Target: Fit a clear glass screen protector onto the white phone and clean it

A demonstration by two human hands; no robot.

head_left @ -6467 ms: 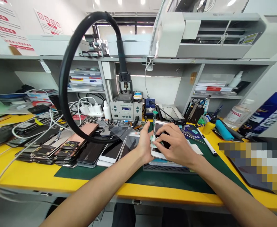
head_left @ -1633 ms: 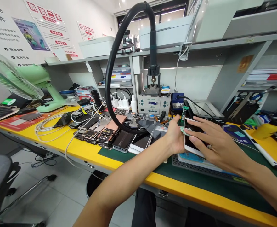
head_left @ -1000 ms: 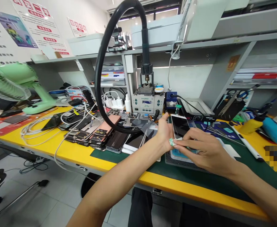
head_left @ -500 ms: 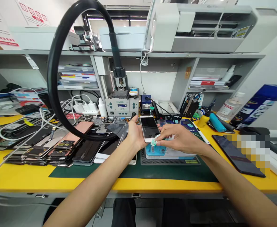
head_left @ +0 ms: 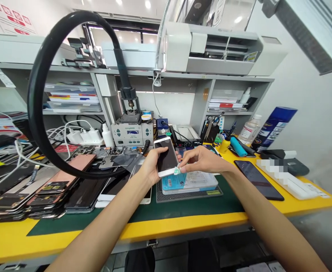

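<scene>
My left hand [head_left: 151,163] grips a white-framed smartphone [head_left: 167,158] with a dark screen, its thumb lying over the left edge of the glass. The phone is tilted, its lower end toward me. At its lower right corner, my right hand [head_left: 202,160] pinches a small, crumpled green-and-white piece [head_left: 177,171], touching the phone's edge; its exact kind cannot be made out. Below both hands, a clear and blue plastic case [head_left: 171,183] rests on a grey perforated mat [head_left: 187,196].
Stacked phone parts [head_left: 53,189] and white cables crowd the left side. A thick black hose [head_left: 36,94] arches from the hot-air station [head_left: 132,132]. On the right lie a dark tablet-like device [head_left: 258,180], a yellow bottle [head_left: 225,144] and a blue spray can [head_left: 277,126].
The view has turned to the right, shifting the bench leftward. My left thumb has come over the phone's screen edge. The right hand still holds the green-and-white piece at the lower corner.
</scene>
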